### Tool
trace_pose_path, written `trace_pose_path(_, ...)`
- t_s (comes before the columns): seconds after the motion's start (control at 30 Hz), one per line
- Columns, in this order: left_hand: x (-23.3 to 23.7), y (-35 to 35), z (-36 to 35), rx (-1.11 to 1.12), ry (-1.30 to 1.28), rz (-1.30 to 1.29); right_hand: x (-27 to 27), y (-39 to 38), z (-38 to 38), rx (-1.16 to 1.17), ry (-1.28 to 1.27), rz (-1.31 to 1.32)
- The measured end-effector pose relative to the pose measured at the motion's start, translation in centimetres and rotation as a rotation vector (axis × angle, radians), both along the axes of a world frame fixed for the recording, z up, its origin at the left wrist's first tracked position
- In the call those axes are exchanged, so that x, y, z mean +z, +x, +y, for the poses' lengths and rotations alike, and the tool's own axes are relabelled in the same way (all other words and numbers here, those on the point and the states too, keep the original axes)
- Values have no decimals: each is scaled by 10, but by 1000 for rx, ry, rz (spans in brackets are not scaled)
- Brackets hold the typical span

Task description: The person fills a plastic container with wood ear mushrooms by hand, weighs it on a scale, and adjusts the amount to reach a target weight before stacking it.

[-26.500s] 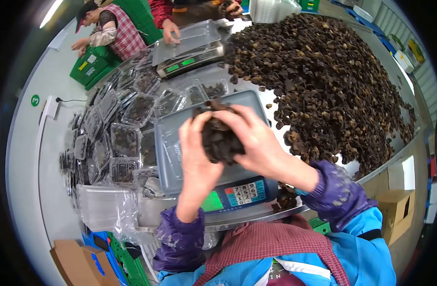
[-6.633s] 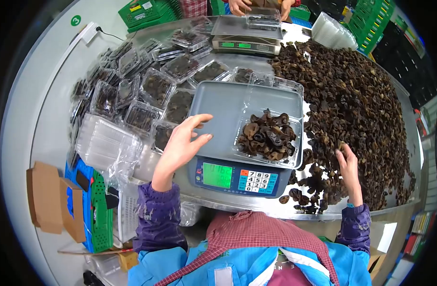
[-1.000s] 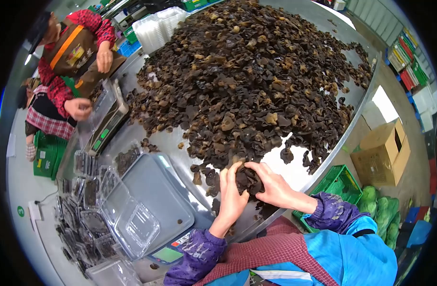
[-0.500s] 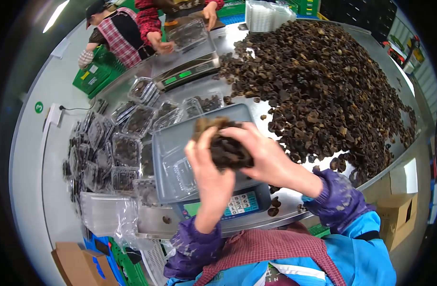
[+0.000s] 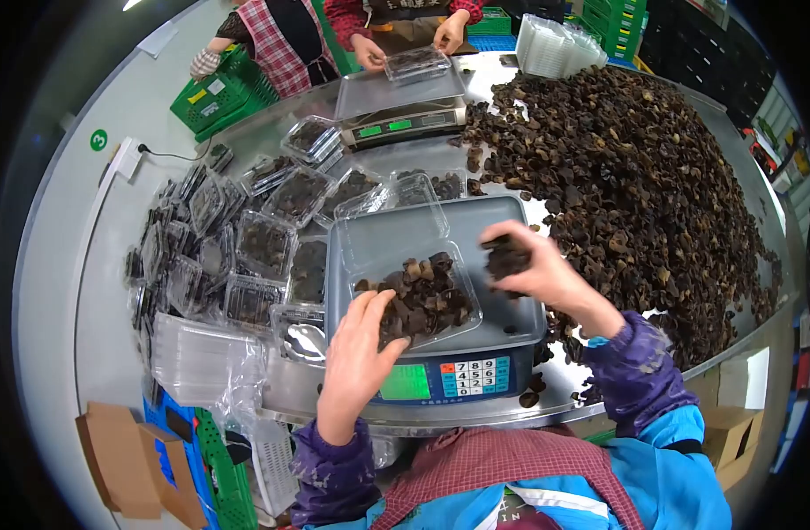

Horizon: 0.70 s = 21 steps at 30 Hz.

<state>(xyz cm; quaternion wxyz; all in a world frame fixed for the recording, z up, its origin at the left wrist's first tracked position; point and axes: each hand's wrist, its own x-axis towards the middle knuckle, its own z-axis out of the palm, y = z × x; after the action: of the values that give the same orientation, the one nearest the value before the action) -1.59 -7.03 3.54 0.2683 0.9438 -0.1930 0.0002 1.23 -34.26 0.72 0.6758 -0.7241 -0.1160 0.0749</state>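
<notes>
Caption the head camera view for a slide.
Left hand on dark fungus in a clear tray on the scale; right hand holds a clump beside the heap.

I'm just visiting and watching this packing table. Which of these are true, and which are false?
1. The right hand holds a clump of mushrooms. True.
2. The tray on the scale is empty. False: it holds mushrooms, and the left hand rests on them.
3. The big loose pile lies left of the scale. False: it lies to the right; filled boxes lie to the left.
4. A co-worker's hands hold a box on a second scale. True.
</notes>
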Motion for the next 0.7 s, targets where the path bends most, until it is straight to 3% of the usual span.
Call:
trace_pose_path(0.1, 12, 4, 14, -28, -104, 37, 0, -25, -39, -219, 32, 102)
trace_pose_path(0.13, 11, 6, 18, 13, -214, 82, 10, -37, -48, -307, -40, 281)
trace_pose_path(0.17, 13, 6, 19, 79, -269, 98, -17, -43, -67, -310, -114, 120)
trace_pose_path(0.3, 5, 17, 19, 144, -242, -30, -45, -79, -104, -181, -613, 289)
trace_pose_path(0.37, -10, 29, 6, 66, -168, -188, -64, -95, -114, -149, -997, 126)
trace_pose_path(0.43, -20, 35, -15, 37, -72, -263, -54, -99, -109, -200, -1161, 102)
trace_pose_path(0.53, -37, 46, -33, 83, 116, -281, -46, -97, -103, -303, -1031, -101)
trace_pose_path(0.7, -48, 52, -28, 109, 15, -182, -35, -88, -82, -257, -805, -137)
